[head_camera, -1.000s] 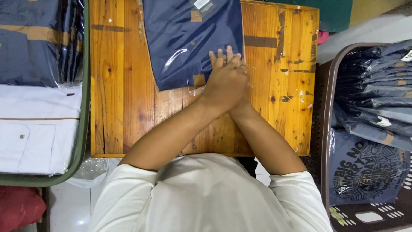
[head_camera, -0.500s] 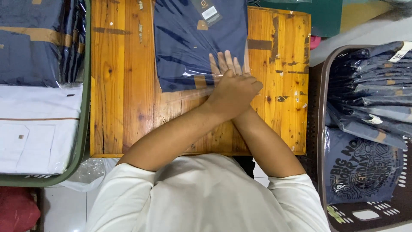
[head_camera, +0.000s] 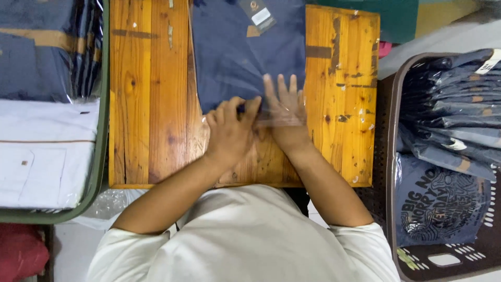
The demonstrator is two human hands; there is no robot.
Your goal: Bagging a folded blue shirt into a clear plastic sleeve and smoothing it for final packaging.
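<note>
A folded navy shirt (head_camera: 245, 57) in a clear plastic bag lies on the wooden table (head_camera: 146, 104), in the upper middle of the frame. Its near edge reaches the centre of the picture, where both hands are.

The left hand (head_camera: 229, 133) rests palm down at the lower edge of the shirt, with the fingers bent a little and pointing to the upper right. It presses on the bag and does not grip anything. The right hand (head_camera: 286, 117) lies just beside it, open and flat, with straight fingers pointing up. A clear flap of the bag lies across the back of this hand, so the hand is partly under the plastic. The two hands touch or nearly touch at the fingers; I cannot tell which.

At the left edge of the frame stands a green crate (head_camera: 102, 156) with navy shirts above and white shirts (head_camera: 44, 151) below, all in bags. At the right edge, a dark brown basket (head_camera: 390, 156) holds a pile of bagged navy shirts (head_camera: 454, 120), one with a light print on it. The person wears a white T-shirt (head_camera: 245, 240).
</note>
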